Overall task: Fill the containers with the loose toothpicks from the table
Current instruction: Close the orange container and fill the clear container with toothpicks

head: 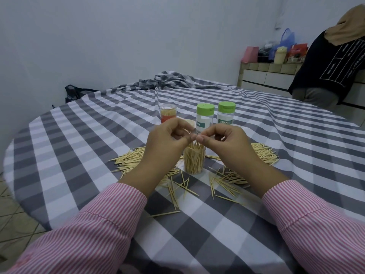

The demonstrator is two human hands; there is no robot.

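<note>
One camera on my head, looking forward and down.

It faces across the worktop (pixel 83 135) toward the far wall, wide-angled, so the edges bend. My forearms come in from the bottom corners and my hands, left (pixel 167 139) and right (pixel 221 141), meet close below the lens near mid-frame. A counter (pixel 264 76) shows far right. No second view shares this scene.
</note>
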